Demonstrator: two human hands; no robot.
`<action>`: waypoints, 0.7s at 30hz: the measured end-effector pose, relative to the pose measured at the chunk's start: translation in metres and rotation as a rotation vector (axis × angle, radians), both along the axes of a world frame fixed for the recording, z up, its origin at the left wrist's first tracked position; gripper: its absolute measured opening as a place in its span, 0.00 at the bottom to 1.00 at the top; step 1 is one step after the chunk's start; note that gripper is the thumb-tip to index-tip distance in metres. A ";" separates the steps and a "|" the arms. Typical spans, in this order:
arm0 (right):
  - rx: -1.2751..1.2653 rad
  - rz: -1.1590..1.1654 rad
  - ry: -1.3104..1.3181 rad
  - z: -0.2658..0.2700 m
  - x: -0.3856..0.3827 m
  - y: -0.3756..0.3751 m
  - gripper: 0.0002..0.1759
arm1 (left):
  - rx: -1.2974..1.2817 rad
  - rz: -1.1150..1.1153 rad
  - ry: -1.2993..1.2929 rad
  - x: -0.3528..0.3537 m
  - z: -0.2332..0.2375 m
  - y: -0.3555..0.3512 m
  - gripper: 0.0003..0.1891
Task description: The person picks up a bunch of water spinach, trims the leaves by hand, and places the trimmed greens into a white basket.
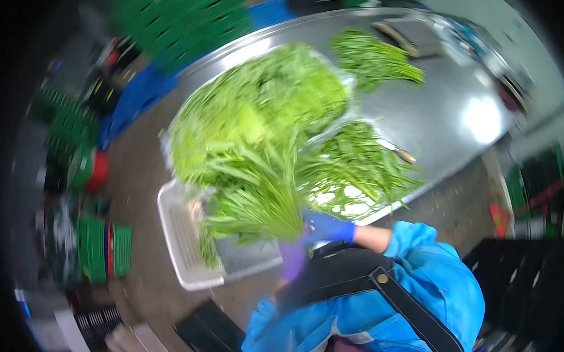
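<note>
A bunch of long green leafy stems (256, 194) fans out toward the upper left from my hands, in front of my body. My left hand (293, 258), in a purple-blue glove and blurred, is closed round the stem ends. Close beside it, my right hand (324, 228), in a blue glove, touches the same stem ends; its fingers are blurred. Beyond the bunch lies a large heap of greens (267, 93) on clear plastic. Loose stems (364, 161) are spread to the right, with a knife (404, 155) at their edge.
The metal table (442, 114) bears another bunch of greens (375, 57) at the back. A white basket (181, 253) with some greens is at the table's near left. Green crates (175, 20) are stacked behind, and smaller crates (96, 250) stand on the left.
</note>
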State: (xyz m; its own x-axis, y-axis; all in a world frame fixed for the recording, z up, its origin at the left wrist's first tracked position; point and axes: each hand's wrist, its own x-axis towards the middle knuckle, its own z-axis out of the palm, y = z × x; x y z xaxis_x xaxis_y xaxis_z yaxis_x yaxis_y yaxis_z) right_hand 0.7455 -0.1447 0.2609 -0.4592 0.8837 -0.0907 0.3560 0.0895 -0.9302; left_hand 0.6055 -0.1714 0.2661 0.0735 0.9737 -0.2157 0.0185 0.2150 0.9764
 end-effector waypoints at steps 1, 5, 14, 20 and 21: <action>-0.043 -0.120 -0.025 0.004 -0.015 -0.012 0.48 | 0.036 -0.107 0.054 0.005 -0.005 0.000 0.23; -0.031 -0.260 0.080 0.002 0.002 -0.012 0.48 | 0.125 -0.512 0.177 0.027 -0.021 0.003 0.24; 0.067 -0.274 0.096 0.004 0.178 0.032 0.30 | 0.063 -0.686 0.271 0.131 -0.037 0.031 0.34; 0.191 -0.208 0.091 0.026 0.376 0.134 0.31 | -0.129 -0.380 0.132 0.212 -0.025 0.031 0.26; 0.177 -0.212 0.044 0.012 0.408 0.157 0.39 | -0.235 -0.320 0.050 0.226 -0.018 0.034 0.25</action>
State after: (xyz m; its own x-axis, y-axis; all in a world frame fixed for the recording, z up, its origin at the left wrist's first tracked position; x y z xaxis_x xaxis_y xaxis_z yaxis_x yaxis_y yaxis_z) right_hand 1.1534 0.0118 0.2733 -0.2621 0.9609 0.0894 0.3433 0.1794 -0.9219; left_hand 0.8317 -0.1375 0.2478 0.3491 0.8267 -0.4413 0.1671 0.4084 0.8974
